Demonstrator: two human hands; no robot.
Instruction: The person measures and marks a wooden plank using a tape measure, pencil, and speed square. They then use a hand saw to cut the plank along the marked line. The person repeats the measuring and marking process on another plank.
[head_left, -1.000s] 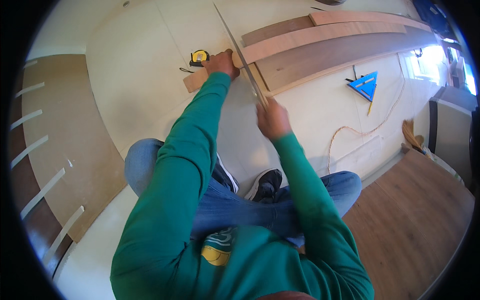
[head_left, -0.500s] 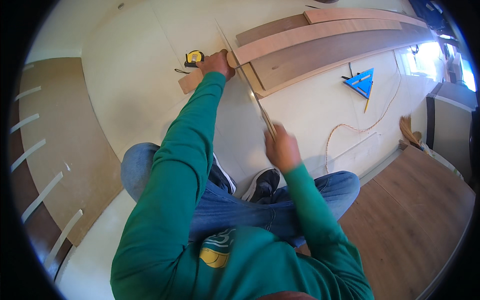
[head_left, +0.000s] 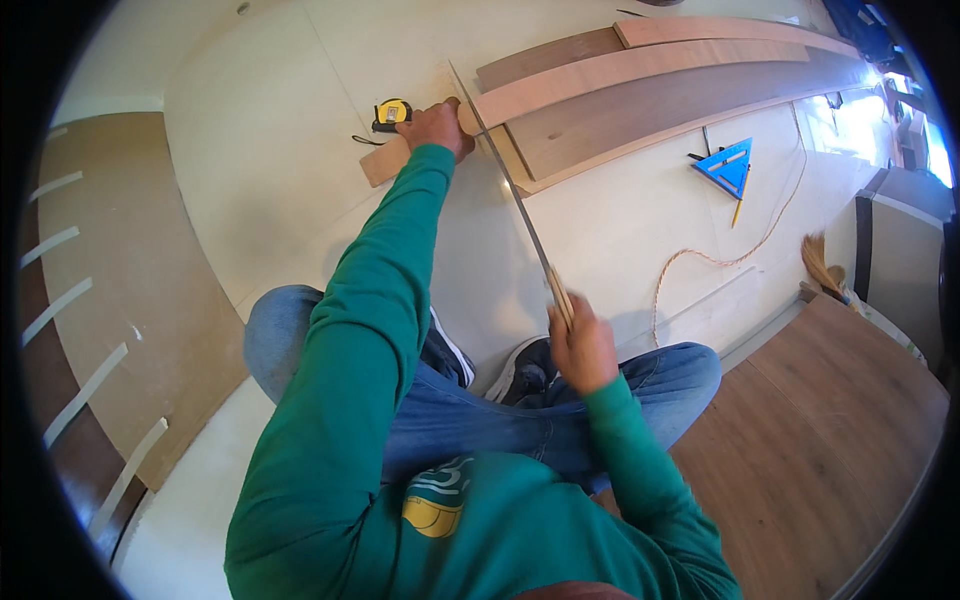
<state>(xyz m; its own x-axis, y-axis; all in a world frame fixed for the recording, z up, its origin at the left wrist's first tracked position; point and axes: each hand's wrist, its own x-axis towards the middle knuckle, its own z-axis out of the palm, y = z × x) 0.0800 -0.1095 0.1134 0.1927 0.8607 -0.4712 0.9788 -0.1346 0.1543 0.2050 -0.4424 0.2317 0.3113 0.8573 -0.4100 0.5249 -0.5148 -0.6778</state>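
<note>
My right hand [head_left: 585, 345] is closed round the wooden handle of a handsaw [head_left: 525, 215]. The saw's long thin blade runs away from me and lies across the near end of a pale wooden strip [head_left: 640, 68]. Just left of the blade, my left hand [head_left: 438, 130] grips that strip's end, its fingers partly hidden. The strip rests on a wider grey-brown board [head_left: 640, 112]. Beside my left wrist lies a short wooden offcut [head_left: 384, 163], with a yellow and black tape measure [head_left: 393, 114] just beyond.
A blue triangular square [head_left: 726, 168] and a yellow pencil [head_left: 738, 213] lie on the floor right of the boards. Near them are a thin cord [head_left: 700, 258] and a straw broom [head_left: 820, 262]. Brown panels [head_left: 810, 450] lie at lower right; a taped board [head_left: 150, 280] is at left.
My right hand has drawn the handsaw back toward me and slightly right, so more of its blade shows on my side of the strip. My left hand keeps its grip at the strip's end.
</note>
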